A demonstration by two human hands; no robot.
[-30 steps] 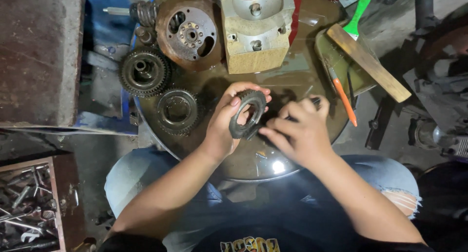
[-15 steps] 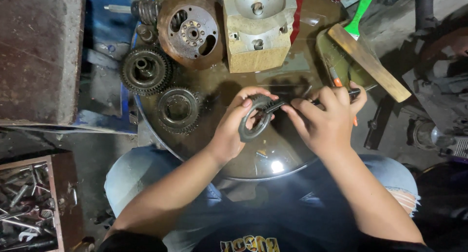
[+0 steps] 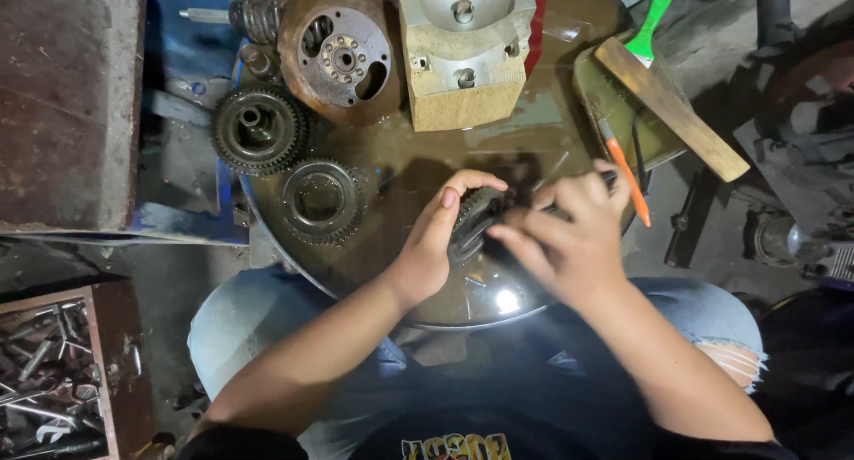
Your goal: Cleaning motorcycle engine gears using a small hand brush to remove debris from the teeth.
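My left hand point(image 3: 436, 242) grips a dark toothed gear point(image 3: 473, 221), held on edge over the oily round pan point(image 3: 418, 171). My right hand point(image 3: 569, 238) is closed on a thin dark tool point(image 3: 553, 213) whose tip meets the gear; most of the tool is hidden by my fingers. Two more gears lie to the left: one point(image 3: 322, 200) inside the pan and a larger one point(image 3: 259, 128) at its rim.
A rusty round disc with holes point(image 3: 342, 52) and a tan metal block point(image 3: 464, 55) stand at the pan's far side. A wooden slat point(image 3: 672, 110), green-handled brush point(image 3: 656, 20) and orange pen point(image 3: 624, 171) lie right. A box of loose bolts point(image 3: 49, 375) sits lower left.
The gear has turned from facing up, its hole visible, to edge-on. My right hand brought the tool against it and slid left, closing in over the gear.
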